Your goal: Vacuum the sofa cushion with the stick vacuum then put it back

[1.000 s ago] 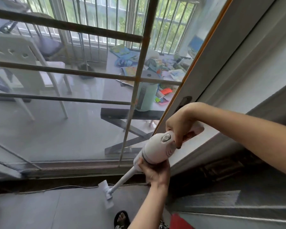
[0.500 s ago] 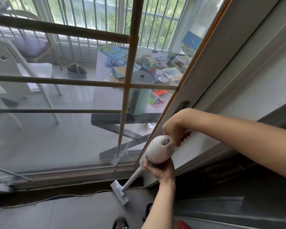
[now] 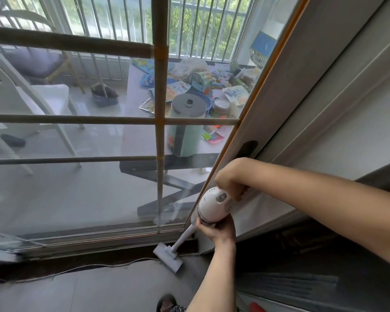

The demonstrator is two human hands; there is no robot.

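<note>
Judged near the end of the task, in the putting-back part: no sofa cushion in view, so no way to confirm the vacuuming itself. Stick vacuum point(image 3: 213, 208) held upright in the corner where the glass sliding door point(image 3: 77, 188) met the door frame point(image 3: 291, 109), its wand sloping down to the floor head point(image 3: 168, 260), which rested on or just above the floor point(image 3: 88, 289) beside the door track (contact hard to tell). Right hand point(image 3: 231, 179) closed over the handle at the top of the motor body; left hand point(image 3: 216, 230) closed around the lower end of the body where the wand begins. Still to do, by this reading: letting go once the vacuum stands parked.

Counted: one vacuum, two hands, one thin cable point(image 3: 77, 270) along the floor. Beyond the glass: one table point(image 3: 140, 140) strewn with packets, one pale green appliance point(image 3: 186, 129) on it, one white chair point(image 3: 20, 102).
</note>
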